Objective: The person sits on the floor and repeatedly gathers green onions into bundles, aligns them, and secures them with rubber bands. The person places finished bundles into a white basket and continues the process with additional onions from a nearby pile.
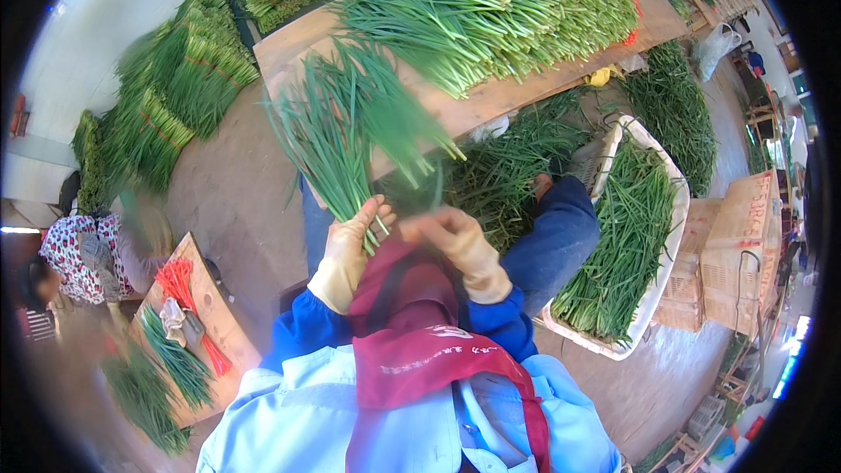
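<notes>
My left hand (pixel 355 236), in a pale glove with bare fingertips, grips a small bunch of long green stalks (pixel 341 164), perhaps garlic chives. Their pale ends point down towards me and their leaves fan away. My right hand (pixel 447 233), gloved alike and blurred, is just to the right, fingers bent near a blurred green strand; whether it holds anything cannot be told. Beyond my hands, loose stalks (pixel 394 112) lie at the near left corner of a wooden board (pixel 486 95). A large heap of the same stalks (pixel 486 13) covers the board's far part.
At right stands a white plastic crate (pixel 680 210) full of leaves, with stacked boxes (pixel 736 256) behind. Loose leaves (pixel 506 171) lie under the board. Tied bundles (pixel 190 72) are piled at far left. Lower left, another person (pixel 98 256) sits by a small board (pixel 230 341) with red ties.
</notes>
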A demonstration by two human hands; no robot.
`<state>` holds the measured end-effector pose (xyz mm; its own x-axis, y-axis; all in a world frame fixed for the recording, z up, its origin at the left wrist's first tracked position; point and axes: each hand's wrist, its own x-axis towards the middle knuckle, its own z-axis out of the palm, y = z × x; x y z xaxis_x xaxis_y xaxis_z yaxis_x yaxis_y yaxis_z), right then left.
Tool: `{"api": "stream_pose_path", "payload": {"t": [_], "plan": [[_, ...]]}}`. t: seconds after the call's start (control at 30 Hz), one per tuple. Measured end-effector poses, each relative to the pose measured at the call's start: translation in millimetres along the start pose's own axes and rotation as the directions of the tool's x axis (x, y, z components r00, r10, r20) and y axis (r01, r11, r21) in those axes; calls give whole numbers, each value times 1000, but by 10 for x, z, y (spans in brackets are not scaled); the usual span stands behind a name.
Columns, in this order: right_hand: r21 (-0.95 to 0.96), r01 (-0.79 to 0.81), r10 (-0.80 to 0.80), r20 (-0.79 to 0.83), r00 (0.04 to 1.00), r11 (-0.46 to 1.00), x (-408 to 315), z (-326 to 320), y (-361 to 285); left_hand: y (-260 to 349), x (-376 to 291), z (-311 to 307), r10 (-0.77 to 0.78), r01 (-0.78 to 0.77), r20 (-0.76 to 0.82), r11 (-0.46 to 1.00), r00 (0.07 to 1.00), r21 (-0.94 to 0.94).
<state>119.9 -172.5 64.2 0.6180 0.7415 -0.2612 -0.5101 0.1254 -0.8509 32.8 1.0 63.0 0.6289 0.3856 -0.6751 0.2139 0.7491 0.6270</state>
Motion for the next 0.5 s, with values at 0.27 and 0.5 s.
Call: {"api": "stream_pose_path", "payload": {"t": [0.27,0.5], "plan": [[-100,-493,461,-233,856,864,-42,-528,309,8,23,-105,-26,28,24,996,999,-81],[-213,-67,55,-66,996,975,541,217,399,-146,-58,-213,-32,30,-25,998,999,-52]]}}
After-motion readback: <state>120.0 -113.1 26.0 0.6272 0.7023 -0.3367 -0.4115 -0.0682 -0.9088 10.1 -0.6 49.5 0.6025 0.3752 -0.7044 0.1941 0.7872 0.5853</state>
